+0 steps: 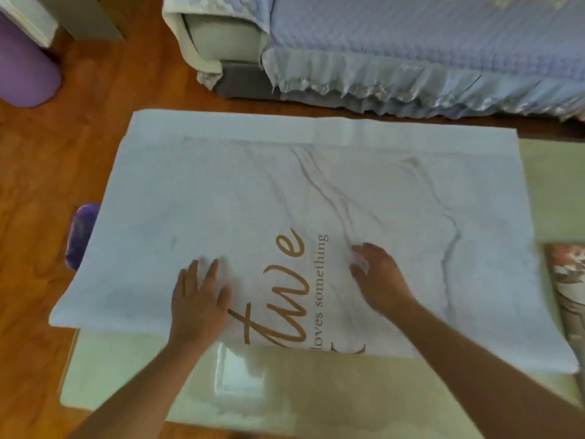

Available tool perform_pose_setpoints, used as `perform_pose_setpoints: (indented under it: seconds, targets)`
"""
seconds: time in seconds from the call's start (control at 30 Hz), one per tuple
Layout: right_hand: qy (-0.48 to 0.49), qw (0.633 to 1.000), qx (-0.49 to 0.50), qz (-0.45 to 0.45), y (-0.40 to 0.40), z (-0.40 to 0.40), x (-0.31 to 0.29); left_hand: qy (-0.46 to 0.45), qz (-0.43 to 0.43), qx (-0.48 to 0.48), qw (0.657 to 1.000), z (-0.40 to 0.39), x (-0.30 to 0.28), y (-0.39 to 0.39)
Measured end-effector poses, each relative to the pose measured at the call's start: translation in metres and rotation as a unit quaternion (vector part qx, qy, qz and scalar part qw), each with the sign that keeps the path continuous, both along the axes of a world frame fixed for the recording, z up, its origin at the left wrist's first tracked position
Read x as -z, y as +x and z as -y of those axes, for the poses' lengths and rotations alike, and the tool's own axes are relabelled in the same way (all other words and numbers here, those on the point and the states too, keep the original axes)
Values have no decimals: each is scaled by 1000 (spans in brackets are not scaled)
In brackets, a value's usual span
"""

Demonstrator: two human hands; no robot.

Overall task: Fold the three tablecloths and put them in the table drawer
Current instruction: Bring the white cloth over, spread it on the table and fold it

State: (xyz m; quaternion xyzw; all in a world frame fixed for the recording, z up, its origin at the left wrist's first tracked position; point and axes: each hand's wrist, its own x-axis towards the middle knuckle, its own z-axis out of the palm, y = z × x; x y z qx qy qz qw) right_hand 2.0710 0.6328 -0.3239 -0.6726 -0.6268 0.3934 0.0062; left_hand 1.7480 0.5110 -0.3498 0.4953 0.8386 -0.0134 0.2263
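A white tablecloth [240, 198] with gold lettering lies spread over the glossy pale-green table [316, 391], overhanging its left and far edges. Its far edge shows a folded-over band. My left hand [199, 299] rests flat on the cloth near the front edge, fingers straight and spread. My right hand [376, 277] lies on the cloth to the right of the lettering, fingers slightly bent, beside a run of wrinkles. A floral-patterned cloth [566, 280] sits at the table's right edge, partly cut off by the frame. No drawer is visible.
A sofa with a blue quilted cover [411, 45] stands beyond the table. A purple roll [22, 74] lies on the wooden floor at the far left. A purple object [80, 232] pokes out under the cloth's left side.
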Motion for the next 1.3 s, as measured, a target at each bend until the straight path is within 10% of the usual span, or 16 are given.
perform_pose_setpoints:
  seconds: [0.13,0.3,0.4,0.53,0.9,1.13,1.3]
  targets:
    - [115,969,220,1,-21,77,-1,149,41,-304,940,44,-12,-4]
    - [-52,777,627,16,0,150,10,109,364,-691,615,54,-36,-22]
    - [-82,619,768,-141,14,150,12,116,402,-694,586,50,-38,-32]
    - [-54,586,761,-272,16,115,1,130,478,-675,546,42,-38,-39]
    - [-185,561,777,-217,33,156,16,111,387,-718,568,72,-37,-42]
    - [-233,593,771,1,45,240,8,-78,335,-733,587,152,-47,-40]
    - [-141,783,551,251,20,197,-8,-380,258,-407,790,139,-64,-42]
